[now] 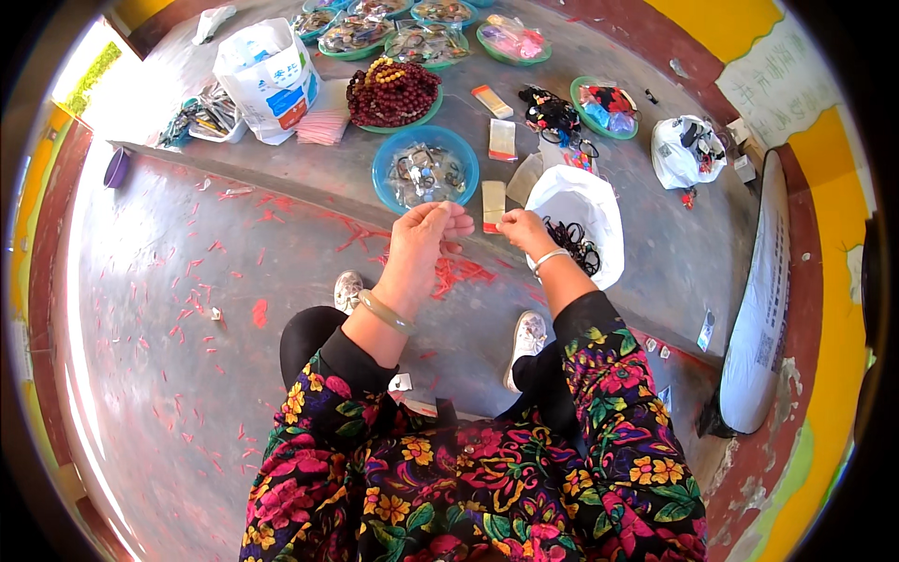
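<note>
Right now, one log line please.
left hand: pinched, contents unclear | right hand: pinched, beside small clear packet | round blue plastic bowl ahead

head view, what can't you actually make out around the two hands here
- Whatever the left hand and right hand pinch: too small, covered by the fingertips.
- Contents of the blue bowl: clear packets glare, items inside too small.
- Inside the white bag: only some dark loops show; its wall hides the rest.
- Far green trays: bent and cut by the top rim.
</note>
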Available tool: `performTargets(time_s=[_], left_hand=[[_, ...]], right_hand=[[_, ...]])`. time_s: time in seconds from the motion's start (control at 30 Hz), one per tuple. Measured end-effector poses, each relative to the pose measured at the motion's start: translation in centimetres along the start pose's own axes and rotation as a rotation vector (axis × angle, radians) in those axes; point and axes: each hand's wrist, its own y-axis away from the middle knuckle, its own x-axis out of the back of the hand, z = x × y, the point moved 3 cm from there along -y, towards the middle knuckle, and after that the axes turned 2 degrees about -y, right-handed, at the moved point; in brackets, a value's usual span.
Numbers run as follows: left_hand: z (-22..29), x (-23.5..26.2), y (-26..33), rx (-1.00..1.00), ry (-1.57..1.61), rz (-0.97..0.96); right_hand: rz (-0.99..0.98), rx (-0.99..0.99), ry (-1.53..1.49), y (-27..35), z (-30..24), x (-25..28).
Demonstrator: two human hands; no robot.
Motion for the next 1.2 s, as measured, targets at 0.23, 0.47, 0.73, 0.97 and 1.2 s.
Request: performTargets(time_s=[0.23,0.47,0.73,0.97,1.2], left_hand=[[0.8,1.2,0.9,0.033,-0.041,-0.018],[2.0,2.5,1.1,0.063,-0.038,-0.045],[2.4,3.2,1.2,0.094,-0.015,-0.05],[2.4,2.4,1.1,0.097,-0.014,-0.07],[1.7,1.6,1.1,0.064,-0.059,-0.085]], right_hand=[[0.178,-0.149,0.27,-2.0,-0.8,-3.4],[0.252,-0.4,0.298,-6.0,3.2,-6.1],[0.143,-0.499,0.443,-6.4,2.8,-7.3],[0.12,-0.425,-0.116,-7.7,4.2,-7.8],[0.089,-0.487,-1.106,-4.6,0.6,-3.8]])
